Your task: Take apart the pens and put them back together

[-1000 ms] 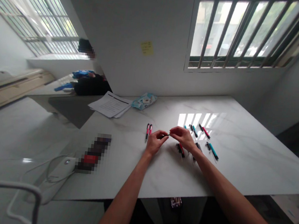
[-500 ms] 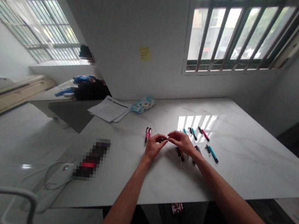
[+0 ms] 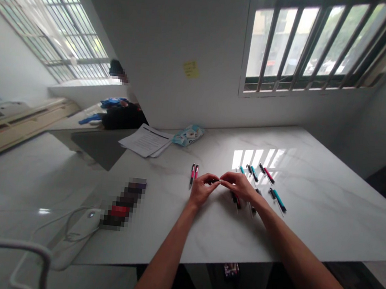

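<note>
My left hand (image 3: 202, 191) is closed in a pinch on a small dark pen part (image 3: 214, 180). Facing it, my right hand (image 3: 239, 185) pinches the part's other end, where a pale bit shows between the fingertips. Most of the part is hidden by my fingers. Just left of my left hand, two red-and-black pens (image 3: 192, 175) lie side by side. Around my right hand are pens taken apart: a teal barrel (image 3: 279, 200) with dark pieces beside it, a red barrel (image 3: 269, 174), another teal one (image 3: 254, 173), and more partly covered by my hand and wrist.
The white marbled table (image 3: 317, 212) carries papers (image 3: 147, 140) and a blue-and-white soft pack (image 3: 189, 136) near the wall. At left lie a blurred-out dark and red object (image 3: 124, 204) and a white power strip (image 3: 82, 229) with its cable.
The view has shifted slightly, moving everything a little to the right. Between my fingertips a pale bit now shows; the hands keep their pinch.
</note>
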The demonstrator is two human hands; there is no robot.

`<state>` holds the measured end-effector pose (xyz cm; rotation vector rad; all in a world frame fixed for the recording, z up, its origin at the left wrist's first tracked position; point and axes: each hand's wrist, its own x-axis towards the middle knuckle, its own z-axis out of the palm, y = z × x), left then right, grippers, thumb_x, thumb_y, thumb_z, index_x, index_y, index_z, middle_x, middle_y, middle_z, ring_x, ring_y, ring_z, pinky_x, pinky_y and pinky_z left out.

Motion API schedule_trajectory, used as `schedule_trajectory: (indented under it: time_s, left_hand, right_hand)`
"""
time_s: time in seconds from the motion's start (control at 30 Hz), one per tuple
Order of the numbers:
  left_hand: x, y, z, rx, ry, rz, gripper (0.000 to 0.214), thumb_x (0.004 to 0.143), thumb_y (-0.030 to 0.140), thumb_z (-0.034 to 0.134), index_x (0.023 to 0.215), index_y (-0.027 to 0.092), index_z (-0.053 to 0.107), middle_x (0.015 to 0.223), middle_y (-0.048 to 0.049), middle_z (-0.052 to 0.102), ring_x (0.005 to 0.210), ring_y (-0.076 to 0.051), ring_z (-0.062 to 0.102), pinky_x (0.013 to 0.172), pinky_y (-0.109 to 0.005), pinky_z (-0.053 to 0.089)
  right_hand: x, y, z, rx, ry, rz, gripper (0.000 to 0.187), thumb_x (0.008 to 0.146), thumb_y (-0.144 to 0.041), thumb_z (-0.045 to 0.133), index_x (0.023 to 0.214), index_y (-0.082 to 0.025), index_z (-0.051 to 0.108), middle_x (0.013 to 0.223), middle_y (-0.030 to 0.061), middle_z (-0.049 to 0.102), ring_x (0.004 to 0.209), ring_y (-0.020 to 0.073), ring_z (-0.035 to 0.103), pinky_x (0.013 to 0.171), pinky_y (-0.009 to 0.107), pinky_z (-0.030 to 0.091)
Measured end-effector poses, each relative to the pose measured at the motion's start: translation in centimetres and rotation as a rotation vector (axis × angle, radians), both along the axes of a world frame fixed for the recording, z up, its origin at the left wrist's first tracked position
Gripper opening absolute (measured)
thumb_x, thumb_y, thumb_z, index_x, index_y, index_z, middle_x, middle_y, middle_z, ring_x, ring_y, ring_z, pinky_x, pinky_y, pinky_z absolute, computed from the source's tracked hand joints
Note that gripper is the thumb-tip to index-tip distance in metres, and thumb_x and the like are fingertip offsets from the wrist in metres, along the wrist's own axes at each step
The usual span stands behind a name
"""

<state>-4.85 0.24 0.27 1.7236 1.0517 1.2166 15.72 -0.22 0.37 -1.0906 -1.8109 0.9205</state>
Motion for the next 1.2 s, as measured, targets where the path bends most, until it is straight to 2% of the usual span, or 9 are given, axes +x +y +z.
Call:
schedule_trajectory:
  time_s: [0.1, 0.2, 0.33, 0.47, 0.6, 0.87, 0.97, 1.07, 1.2]
  left_hand:
    - [-0.1, 0.3, -0.2, -0.018, -0.026, -0.019, 0.027, 0.080, 0.039, 0.083, 0.092, 0.016, 0.077, 0.090, -0.0079, 0.077, 0.083, -0.019, 0.072, 0.079, -0.030, 0.057]
    - [-0.1, 0.5, -0.3, -0.015, -0.029, -0.031, 0.026, 0.079, 0.038, 0.084, 0.093, 0.017, 0.077, 0.090, -0.0077, 0.077, 0.083, -0.019, 0.072, 0.081, -0.030, 0.058]
    - [0.0, 0.5, -0.3, -0.010, -0.018, -0.045, 0.025, 0.079, 0.037, 0.084, 0.093, 0.017, 0.077, 0.090, -0.0070, 0.077, 0.082, -0.019, 0.072, 0.081, -0.031, 0.058]
    - [0.0, 0.4, -0.3, 0.003, -0.008, -0.038, 0.024, 0.080, 0.037, 0.084, 0.092, 0.017, 0.077, 0.089, -0.0068, 0.077, 0.082, -0.018, 0.072, 0.080, -0.030, 0.057]
    - [0.1, 0.5, -0.5, -0.029, -0.031, -0.051, 0.023, 0.078, 0.035, 0.086, 0.091, 0.017, 0.077, 0.088, -0.0068, 0.077, 0.082, -0.018, 0.072, 0.080, -0.031, 0.058]
    - [0.4, 0.8, 0.2, -0.295, -0.479, -0.050, 0.044, 0.059, 0.028, 0.097, 0.092, 0.018, 0.070, 0.088, -0.0030, 0.076, 0.081, -0.016, 0.073, 0.081, -0.029, 0.058]
    - [0.1, 0.7, 0.7, -0.392, -0.604, -0.049, 0.042, 0.063, 0.031, 0.096, 0.093, 0.019, 0.069, 0.090, -0.0019, 0.076, 0.079, -0.012, 0.071, 0.079, -0.024, 0.056]
    - [-0.1, 0.5, 1.3, -0.457, -0.674, -0.039, 0.042, 0.070, 0.035, 0.092, 0.103, 0.021, 0.070, 0.094, 0.0003, 0.073, 0.081, -0.010, 0.071, 0.079, -0.022, 0.055]
    - [0.0, 0.4, 1.6, -0.515, -0.658, -0.062, 0.051, 0.071, 0.036, 0.090, 0.115, 0.022, 0.070, 0.095, 0.0006, 0.070, 0.084, -0.011, 0.072, 0.079, -0.023, 0.056]
  right_hand:
    - [0.0, -0.2, 0.5, 0.008, -0.043, -0.011, 0.040, 0.096, -0.056, 0.063, 0.092, -0.018, 0.076, 0.075, 0.0032, 0.073, 0.066, 0.0157, 0.062, 0.063, 0.026, 0.045]
    - [0.0, -0.4, 1.0, 0.031, -0.014, 0.011, 0.035, 0.096, -0.051, 0.064, 0.103, -0.019, 0.074, 0.078, 0.0023, 0.073, 0.069, 0.0151, 0.063, 0.065, 0.025, 0.045]
    - [0.1, -0.5, 1.5, 0.038, -0.073, -0.035, 0.036, 0.098, -0.049, 0.062, 0.087, -0.017, 0.073, 0.071, 0.0013, 0.068, 0.064, 0.0136, 0.057, 0.061, 0.025, 0.041]
    - [0.2, -0.5, 1.6, 0.043, -0.090, -0.001, 0.030, 0.097, -0.046, 0.063, 0.098, -0.018, 0.074, 0.076, 0.0014, 0.070, 0.067, 0.0139, 0.059, 0.063, 0.025, 0.041]
    - [0.2, -0.2, 1.3, 0.039, -0.153, -0.008, 0.034, 0.100, -0.043, 0.057, 0.084, -0.017, 0.072, 0.070, 0.0011, 0.067, 0.064, 0.0132, 0.056, 0.063, 0.025, 0.039]
    - [-1.7, -0.4, 1.2, -0.126, 0.100, 0.101, 0.065, 0.104, -0.065, 0.036, 0.070, -0.017, 0.063, 0.064, 0.0025, 0.063, 0.059, 0.0130, 0.053, 0.063, 0.026, 0.043]
    - [-1.0, -0.4, 1.8, -0.091, 0.038, 0.127, 0.058, 0.105, -0.061, 0.039, 0.084, -0.017, 0.070, 0.076, 0.0051, 0.071, 0.068, 0.0148, 0.059, 0.069, 0.028, 0.047]
    - [1.9, 0.2, 2.8, 0.105, -0.193, 0.045, 0.031, 0.096, -0.043, 0.066, 0.117, -0.021, 0.072, 0.113, 0.0088, 0.074, 0.100, 0.0216, 0.066, 0.091, 0.036, 0.052]
    - [7.3, 2.1, 3.6, 0.220, -0.513, -0.007, 0.073, 0.077, -0.018, 0.080, 0.146, -0.026, 0.057, 0.145, 0.0119, 0.060, 0.140, 0.0314, 0.047, 0.116, 0.050, 0.041]
